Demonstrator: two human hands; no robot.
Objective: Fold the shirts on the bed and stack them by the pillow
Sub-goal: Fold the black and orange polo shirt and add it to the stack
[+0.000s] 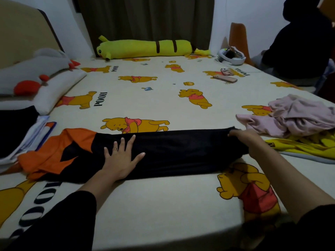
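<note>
A black shirt with orange sleeves [181,151] lies folded into a long band across the near part of the bed. My left hand [121,158] presses flat on its middle-left, fingers spread. At the band's right end my right hand [243,137] has its fingers curled over the far corner of the cloth. A crumpled pink shirt [293,116] and a yellow garment [308,147] lie in a heap at the right. The white pillow [54,91] is at the left by the headboard. A folded black garment [16,127] rests below the pillow.
The bed sheet [163,200] is cream with bear prints. A long yellow plush [145,48] lies at the far edge. Two phones [225,78] and a white headset [231,57] sit far right. Papers [34,136] lie at the left. A person in dark clothes [299,42] sits at the far right.
</note>
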